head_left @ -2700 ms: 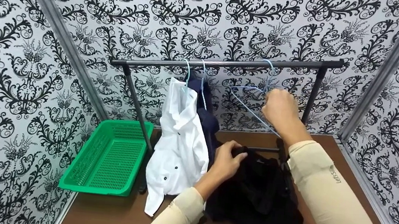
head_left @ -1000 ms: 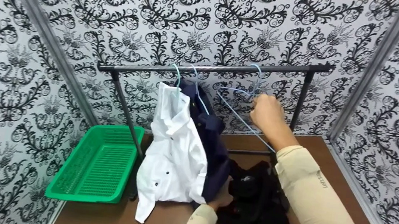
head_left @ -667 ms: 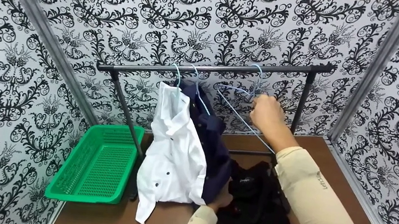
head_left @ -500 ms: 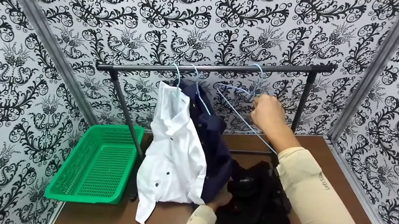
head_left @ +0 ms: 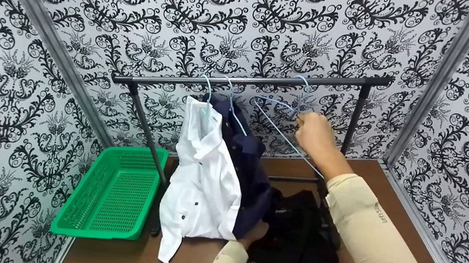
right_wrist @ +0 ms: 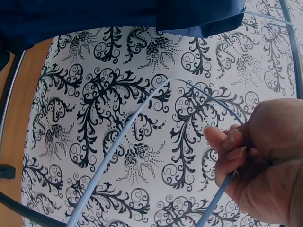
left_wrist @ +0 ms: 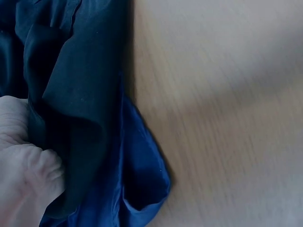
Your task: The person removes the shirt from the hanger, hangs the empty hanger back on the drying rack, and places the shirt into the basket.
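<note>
Head view: our right grip (head_left: pixel 316 134) held the hanger (head_left: pixel 281 130) below its hook; the soft-looking black garment (head_left: pixel 299 256) lay beneath, beside our left grip (head_left: pixel 256 232). Left wrist: dark cloth (left_wrist: pixel 83 90) hid our fingertips—their hold we couldn't tell. Right wrist: the hanger seemed light, springy—best taken near its neck.

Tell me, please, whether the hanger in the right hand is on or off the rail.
On: the light-blue wire hanger hooks over the clothes rail, above the right hand gripping it.
</note>
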Available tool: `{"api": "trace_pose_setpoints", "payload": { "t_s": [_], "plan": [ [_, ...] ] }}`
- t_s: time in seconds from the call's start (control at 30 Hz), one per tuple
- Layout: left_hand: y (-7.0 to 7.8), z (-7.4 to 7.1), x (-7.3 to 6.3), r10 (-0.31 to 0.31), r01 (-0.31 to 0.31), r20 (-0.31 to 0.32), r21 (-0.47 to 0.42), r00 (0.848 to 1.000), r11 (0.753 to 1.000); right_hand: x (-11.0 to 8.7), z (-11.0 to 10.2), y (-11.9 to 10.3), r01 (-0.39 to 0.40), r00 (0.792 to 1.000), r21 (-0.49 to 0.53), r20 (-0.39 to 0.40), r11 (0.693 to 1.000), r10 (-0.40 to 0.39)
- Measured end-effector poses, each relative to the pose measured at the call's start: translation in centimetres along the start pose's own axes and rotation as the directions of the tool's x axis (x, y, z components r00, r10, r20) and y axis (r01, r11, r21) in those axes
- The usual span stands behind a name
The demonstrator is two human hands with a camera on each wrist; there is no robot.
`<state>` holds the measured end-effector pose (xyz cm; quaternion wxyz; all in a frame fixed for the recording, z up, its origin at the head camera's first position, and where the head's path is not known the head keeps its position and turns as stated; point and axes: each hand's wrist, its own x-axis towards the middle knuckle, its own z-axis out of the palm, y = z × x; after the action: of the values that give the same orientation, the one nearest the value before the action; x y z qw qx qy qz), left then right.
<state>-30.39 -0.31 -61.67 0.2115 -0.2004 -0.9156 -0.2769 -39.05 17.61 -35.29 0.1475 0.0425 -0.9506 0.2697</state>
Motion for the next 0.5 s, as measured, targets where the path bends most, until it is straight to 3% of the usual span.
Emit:
{"api": "trace_pose_setpoints", "payload": {
  "t_s": [0.03, 0.1, 0.13, 0.2, 0.27, 0.37, 0.43, 0.5],
  "plan": [
    [-0.5, 0.3, 0.0, 0.079, -0.078, -0.069, 0.016, 0.995, 0.997, 0.0, 0.0, 0.1, 0.007, 1.0, 0.006, -0.004, 1.0, -0.007],
    [-1.5, 1.2, 0.2, 0.226, -0.223, -0.186, 0.036, 0.956, 0.974, 0.1, -0.2, 0.2, 0.016, 1.0, 0.024, -0.011, 1.0, -0.016],
    [-1.7, 1.3, 0.3, 0.278, -0.269, -0.232, 0.068, 0.932, 0.961, 0.1, -0.3, 0.3, 0.018, 1.0, 0.041, -0.012, 0.999, -0.018],
    [-1.8, 1.1, 0.4, 0.327, -0.304, -0.266, 0.123, 0.907, 0.945, 0.2, -0.6, 0.4, 0.017, 1.0, 0.072, -0.004, 0.997, -0.017],
    [-1.4, 0.4, 0.5, 0.31, -0.271, -0.245, 0.178, 0.919, 0.946, 0.2, -0.9, 0.5, 0.02, 1.0, 0.096, 0.007, 0.995, -0.021],
    [-0.5, -1.4, 0.3, 0.243, -0.195, -0.153, 0.274, 0.958, 0.942, -0.1, -1.3, 0.5, 0.02, 0.999, 0.102, 0.033, 0.995, -0.024],
    [-0.3, -2.3, 0.4, 0.221, -0.178, -0.104, 0.319, 0.97, 0.931, -0.3, -1.4, 0.4, 0.019, 0.999, 0.098, 0.047, 0.995, -0.024],
    [-0.3, -2.9, 0.4, 0.227, -0.187, -0.06, 0.385, 0.972, 0.904, -0.6, -1.6, 0.2, 0.019, 0.998, 0.084, 0.056, 0.996, -0.024]
  ]
}}
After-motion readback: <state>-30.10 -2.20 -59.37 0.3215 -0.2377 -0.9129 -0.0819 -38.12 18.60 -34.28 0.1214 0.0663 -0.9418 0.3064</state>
